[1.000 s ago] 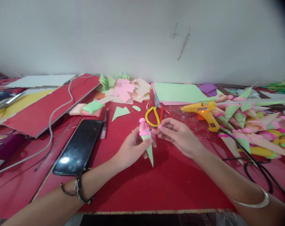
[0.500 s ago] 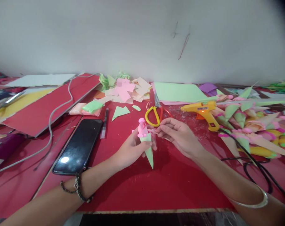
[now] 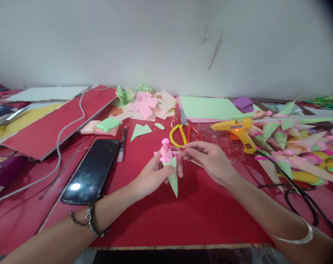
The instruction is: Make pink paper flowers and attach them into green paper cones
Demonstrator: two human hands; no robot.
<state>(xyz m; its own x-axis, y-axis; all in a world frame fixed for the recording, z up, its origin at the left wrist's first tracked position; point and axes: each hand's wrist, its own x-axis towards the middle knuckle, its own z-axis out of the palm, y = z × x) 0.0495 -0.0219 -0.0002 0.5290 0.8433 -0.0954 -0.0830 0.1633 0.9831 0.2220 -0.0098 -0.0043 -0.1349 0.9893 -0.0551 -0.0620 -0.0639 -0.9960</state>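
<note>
From the near edge (image 3: 155,248) at 6 o'clock, a red stretch of table (image 3: 161,222) reaches the paper cone (image 3: 173,182), with the phone (image 3: 96,170) at 9 and glue gun (image 3: 239,128) at 2. The left hand (image 3: 152,173) grips the cone, its long axis running from tip between 5 and 6 to pink top between 11 and 12; the right hand (image 3: 212,160) is pinched beside it, contents impossible to tell. Beyond, scissors (image 3: 184,133) lie toward 1, before a grey wall (image 3: 155,44) at 12.
</note>
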